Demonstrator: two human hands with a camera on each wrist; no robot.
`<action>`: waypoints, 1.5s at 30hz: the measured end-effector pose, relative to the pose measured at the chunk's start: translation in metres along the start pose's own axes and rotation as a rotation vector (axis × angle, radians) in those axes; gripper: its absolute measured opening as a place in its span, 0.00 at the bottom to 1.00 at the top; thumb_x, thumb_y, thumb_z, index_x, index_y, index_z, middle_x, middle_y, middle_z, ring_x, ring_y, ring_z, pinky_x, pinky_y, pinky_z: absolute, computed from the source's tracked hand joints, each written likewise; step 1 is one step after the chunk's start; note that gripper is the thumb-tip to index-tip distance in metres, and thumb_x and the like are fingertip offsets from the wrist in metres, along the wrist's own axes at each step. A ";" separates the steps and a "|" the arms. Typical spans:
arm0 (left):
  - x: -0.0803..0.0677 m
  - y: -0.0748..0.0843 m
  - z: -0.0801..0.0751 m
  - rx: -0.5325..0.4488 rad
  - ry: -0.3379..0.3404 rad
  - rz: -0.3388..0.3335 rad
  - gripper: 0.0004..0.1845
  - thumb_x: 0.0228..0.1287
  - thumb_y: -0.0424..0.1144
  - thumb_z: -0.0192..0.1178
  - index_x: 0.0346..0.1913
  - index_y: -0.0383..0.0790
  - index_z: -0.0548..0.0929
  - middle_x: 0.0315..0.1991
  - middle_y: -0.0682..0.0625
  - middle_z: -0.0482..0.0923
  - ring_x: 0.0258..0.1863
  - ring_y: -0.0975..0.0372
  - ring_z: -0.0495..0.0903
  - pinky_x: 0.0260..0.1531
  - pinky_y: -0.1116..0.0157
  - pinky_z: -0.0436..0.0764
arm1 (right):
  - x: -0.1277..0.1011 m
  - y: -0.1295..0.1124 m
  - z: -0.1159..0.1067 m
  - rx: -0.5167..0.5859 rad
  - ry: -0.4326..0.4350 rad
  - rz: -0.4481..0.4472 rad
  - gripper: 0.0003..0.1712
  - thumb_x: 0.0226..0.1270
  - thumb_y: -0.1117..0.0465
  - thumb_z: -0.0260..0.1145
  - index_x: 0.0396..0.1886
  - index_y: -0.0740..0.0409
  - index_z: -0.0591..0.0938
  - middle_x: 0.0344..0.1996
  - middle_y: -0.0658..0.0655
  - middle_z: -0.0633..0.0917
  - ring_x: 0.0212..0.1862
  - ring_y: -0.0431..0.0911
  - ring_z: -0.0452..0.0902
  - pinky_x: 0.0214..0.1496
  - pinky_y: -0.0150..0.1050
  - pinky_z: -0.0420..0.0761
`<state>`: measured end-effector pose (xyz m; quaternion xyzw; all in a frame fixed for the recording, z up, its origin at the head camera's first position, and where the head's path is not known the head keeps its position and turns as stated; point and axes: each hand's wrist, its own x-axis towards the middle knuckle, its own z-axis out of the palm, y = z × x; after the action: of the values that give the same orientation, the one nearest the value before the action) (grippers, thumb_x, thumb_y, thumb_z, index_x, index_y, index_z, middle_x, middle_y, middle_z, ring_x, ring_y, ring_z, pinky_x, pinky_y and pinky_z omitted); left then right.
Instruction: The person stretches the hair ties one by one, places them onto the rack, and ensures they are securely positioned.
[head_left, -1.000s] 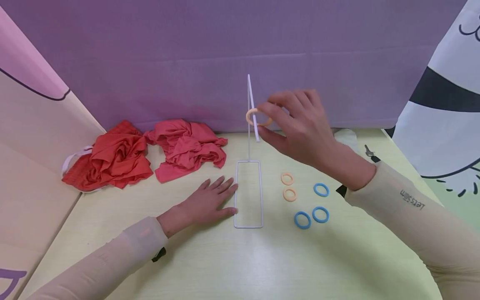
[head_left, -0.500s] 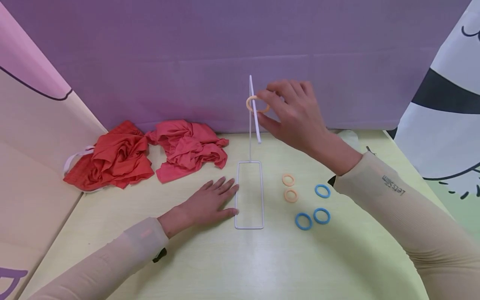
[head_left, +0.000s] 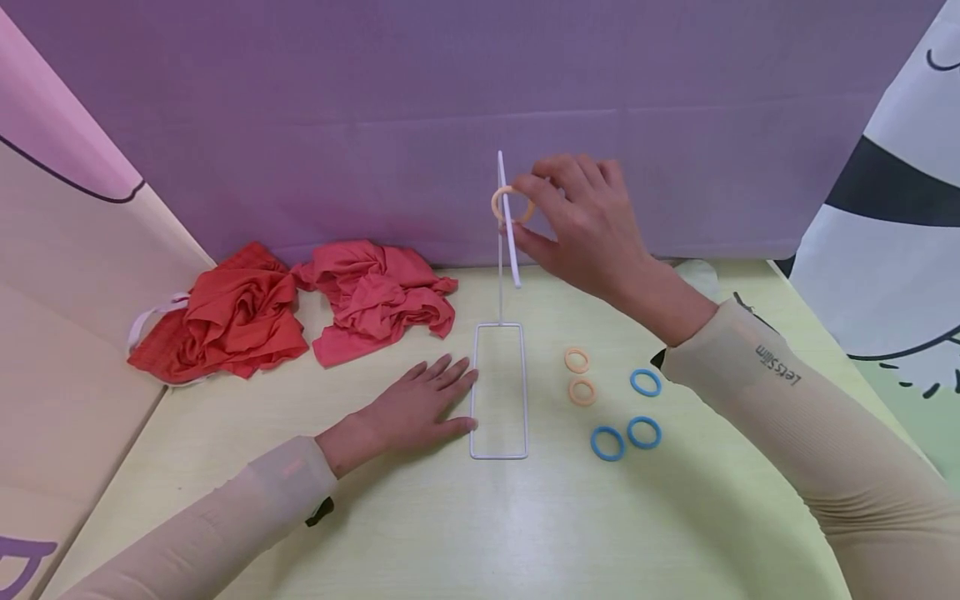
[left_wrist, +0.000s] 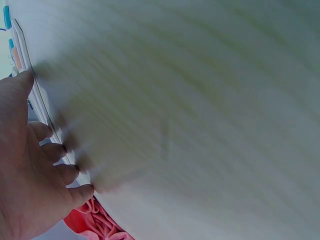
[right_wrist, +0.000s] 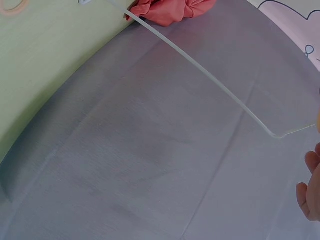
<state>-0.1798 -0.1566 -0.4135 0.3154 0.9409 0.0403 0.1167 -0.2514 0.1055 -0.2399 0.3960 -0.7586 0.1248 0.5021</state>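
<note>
Purple cloth backs a pale green table, where the white wire stand is steadied by the left hand, spread flat; one orange ring, pinched by the right hand, is being threaded onto its hook, while five rings remain lying on the table at the right

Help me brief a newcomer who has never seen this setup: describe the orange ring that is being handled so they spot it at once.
Start at the white wire stand in the middle of the table and follow its thin post upward. Near the top, the right hand pinches an orange ring around the hook. It alone is off the table; the other orange rings lie flat.
</note>
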 end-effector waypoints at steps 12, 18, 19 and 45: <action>-0.002 -0.002 0.000 0.002 -0.003 -0.005 0.44 0.72 0.69 0.45 0.81 0.49 0.51 0.82 0.49 0.46 0.82 0.48 0.43 0.78 0.44 0.51 | -0.014 -0.003 -0.015 0.074 0.002 0.014 0.27 0.59 0.50 0.74 0.53 0.59 0.83 0.43 0.62 0.81 0.47 0.58 0.76 0.45 0.54 0.70; -0.002 -0.003 -0.001 0.001 -0.003 -0.014 0.44 0.71 0.69 0.45 0.81 0.50 0.51 0.82 0.49 0.46 0.82 0.49 0.43 0.78 0.44 0.51 | -0.031 -0.005 -0.030 0.171 -0.067 0.051 0.32 0.60 0.48 0.74 0.58 0.63 0.81 0.44 0.65 0.82 0.48 0.60 0.75 0.52 0.55 0.73; -0.003 -0.003 -0.001 0.000 -0.004 -0.014 0.44 0.71 0.69 0.45 0.81 0.50 0.51 0.82 0.49 0.46 0.82 0.49 0.43 0.78 0.44 0.50 | -0.035 -0.005 -0.032 0.186 -0.083 0.063 0.33 0.60 0.47 0.74 0.58 0.63 0.81 0.45 0.65 0.82 0.48 0.60 0.75 0.53 0.55 0.73; -0.002 -0.003 -0.001 0.001 -0.013 -0.020 0.44 0.71 0.69 0.44 0.81 0.50 0.50 0.82 0.49 0.44 0.82 0.49 0.42 0.78 0.43 0.50 | -0.162 0.005 -0.019 0.241 -0.575 0.391 0.33 0.58 0.47 0.75 0.59 0.61 0.83 0.50 0.61 0.84 0.54 0.58 0.76 0.55 0.55 0.75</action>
<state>-0.1801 -0.1607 -0.4125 0.3064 0.9432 0.0366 0.1230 -0.2125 0.1969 -0.3694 0.3186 -0.9100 0.1905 0.1846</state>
